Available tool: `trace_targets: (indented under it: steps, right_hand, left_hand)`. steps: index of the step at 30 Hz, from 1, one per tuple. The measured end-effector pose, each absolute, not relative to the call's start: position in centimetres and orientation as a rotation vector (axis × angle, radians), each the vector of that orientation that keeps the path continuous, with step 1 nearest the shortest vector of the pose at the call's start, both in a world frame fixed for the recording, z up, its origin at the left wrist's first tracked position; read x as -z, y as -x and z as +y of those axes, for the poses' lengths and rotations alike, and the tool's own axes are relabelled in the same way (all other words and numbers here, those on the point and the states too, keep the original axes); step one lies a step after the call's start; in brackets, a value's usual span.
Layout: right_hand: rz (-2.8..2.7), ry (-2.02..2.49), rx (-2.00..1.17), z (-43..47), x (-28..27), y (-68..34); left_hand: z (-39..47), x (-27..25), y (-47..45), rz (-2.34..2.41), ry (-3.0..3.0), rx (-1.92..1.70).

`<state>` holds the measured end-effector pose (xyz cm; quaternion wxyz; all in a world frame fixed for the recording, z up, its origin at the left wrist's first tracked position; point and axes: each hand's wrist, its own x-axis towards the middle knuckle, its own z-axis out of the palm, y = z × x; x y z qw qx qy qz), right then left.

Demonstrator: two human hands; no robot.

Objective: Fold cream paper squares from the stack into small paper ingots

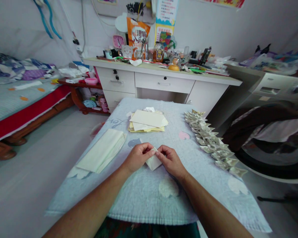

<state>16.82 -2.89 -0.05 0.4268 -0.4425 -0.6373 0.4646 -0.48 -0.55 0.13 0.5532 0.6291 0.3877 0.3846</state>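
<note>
Between my two hands is a small folded piece of pale paper point(153, 163), one corner pointing toward me. My left hand point(139, 156) pinches its upper left edge between thumb and fingers. Its upper right edge is gripped by my right hand point(170, 161), the thumb close to the left one. Fingers partly cover the paper's top. Beyond the hands lies a stack of cream and yellow paper sheets point(149, 118). A long folded bundle of pale paper point(100, 150) rests to the left. Along the right side runs a double row of folded paper boats point(213, 142).
A light blue patterned cloth point(149, 201) covers the table. Behind it stands a white desk point(163, 82) crowded with jars, an orange snack bag point(138, 36) and small items. A washing machine point(275, 89) with clothes in its door is at right; a bed point(20, 89) is at left.
</note>
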Motion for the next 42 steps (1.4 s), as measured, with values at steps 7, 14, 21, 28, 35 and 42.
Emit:
trace_targets:
  steps: [7,14,21,28,35,42]
  right_hand:
    - [-1.643,1.119,-1.12,-2.7,0.3,-16.9]
    - [-1.697,1.132,-1.107,-2.8,0.3,-16.8]
    - [-1.638,1.133,-1.158,-2.7,0.0,-17.3]
    - [-1.633,1.098,-1.092,-2.9,-0.4,-17.6]
    - [-1.657,1.124,-1.055,-2.9,-0.2,-17.4]
    - [-1.665,1.115,-0.999,-2.8,-0.3,-17.2]
  left_hand:
    - [-0.6,0.1,0.3,0.937,-1.504,-0.954]
    - [-0.4,0.5,0.3,0.967,-1.44,-1.031]
    - [-0.1,-0.1,0.6,1.047,-1.276,-1.176]
    - [-0.1,-0.6,0.6,0.962,-1.246,-0.991]
    - [-0.3,-0.6,0.7,0.935,-1.297,-0.99]
    - [-0.2,-0.1,0.8,0.954,-1.426,-0.967]
